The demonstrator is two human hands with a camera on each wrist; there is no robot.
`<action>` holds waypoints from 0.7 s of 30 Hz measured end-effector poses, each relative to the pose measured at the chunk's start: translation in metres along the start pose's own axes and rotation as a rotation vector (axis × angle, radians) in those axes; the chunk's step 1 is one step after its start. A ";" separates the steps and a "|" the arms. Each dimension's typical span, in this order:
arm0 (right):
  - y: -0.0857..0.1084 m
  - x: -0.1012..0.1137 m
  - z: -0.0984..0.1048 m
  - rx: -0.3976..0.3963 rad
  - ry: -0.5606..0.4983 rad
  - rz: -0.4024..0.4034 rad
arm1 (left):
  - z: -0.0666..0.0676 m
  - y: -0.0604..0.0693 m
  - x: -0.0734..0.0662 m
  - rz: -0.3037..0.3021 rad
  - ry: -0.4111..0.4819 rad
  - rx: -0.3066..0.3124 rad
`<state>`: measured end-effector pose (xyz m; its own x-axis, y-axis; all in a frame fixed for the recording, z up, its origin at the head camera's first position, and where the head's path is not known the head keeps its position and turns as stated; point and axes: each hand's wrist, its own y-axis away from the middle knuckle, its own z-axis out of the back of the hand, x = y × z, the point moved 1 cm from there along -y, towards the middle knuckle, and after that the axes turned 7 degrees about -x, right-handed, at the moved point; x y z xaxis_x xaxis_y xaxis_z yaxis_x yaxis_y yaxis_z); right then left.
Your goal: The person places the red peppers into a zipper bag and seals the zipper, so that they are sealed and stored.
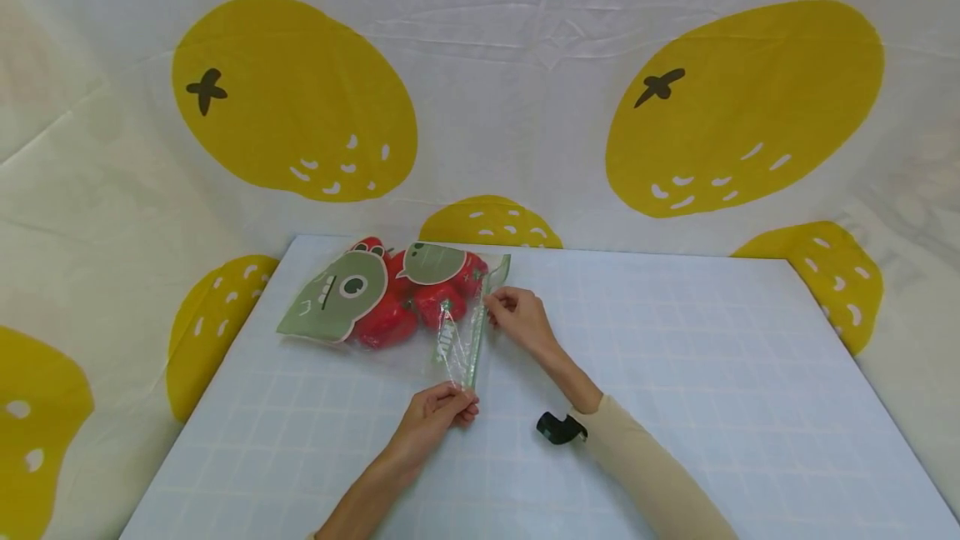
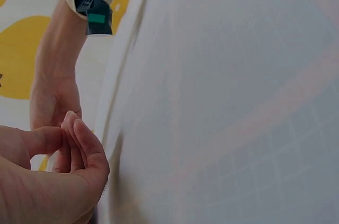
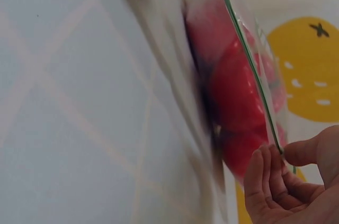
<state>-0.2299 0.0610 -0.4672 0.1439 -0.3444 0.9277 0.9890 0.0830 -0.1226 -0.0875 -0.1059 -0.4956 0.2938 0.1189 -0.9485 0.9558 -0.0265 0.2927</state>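
Observation:
A clear zip bag [image 1: 420,361] with a green monster print lies on the table, its green zip strip [image 3: 253,68] facing right. Inside it are several red bell peppers [image 1: 385,319]. My left hand [image 1: 438,417] pinches the near end of the zip edge between thumb and fingers. Farther up the same edge, my right hand [image 1: 519,317] pinches the strip; the right wrist view shows this hand [image 3: 291,179] with thumb and fingertips meeting on it. In the left wrist view, the left hand [image 2: 69,171] hides the bag.
The table [image 1: 675,373] has a pale blue cloth with a light grid. Behind it hangs a white cloth [image 1: 510,107] printed with yellow fruit. A black device [image 1: 558,428] sits at the right sleeve's cuff.

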 end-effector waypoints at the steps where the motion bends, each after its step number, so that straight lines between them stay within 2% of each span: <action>1: -0.001 0.000 0.000 -0.003 0.001 0.002 | 0.000 0.000 0.000 0.006 0.005 -0.004; 10: -0.009 0.004 0.002 -0.017 -0.003 -0.023 | 0.000 0.002 -0.001 0.001 0.010 -0.022; 21: -0.022 0.004 0.005 -0.032 0.015 -0.034 | 0.001 0.004 0.000 -0.011 0.003 -0.002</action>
<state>-0.2509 0.0626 -0.4587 0.1102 -0.3604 0.9263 0.9939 0.0411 -0.1023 -0.0838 -0.1067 -0.4945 0.2830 0.1225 -0.9513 0.9590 -0.0228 0.2823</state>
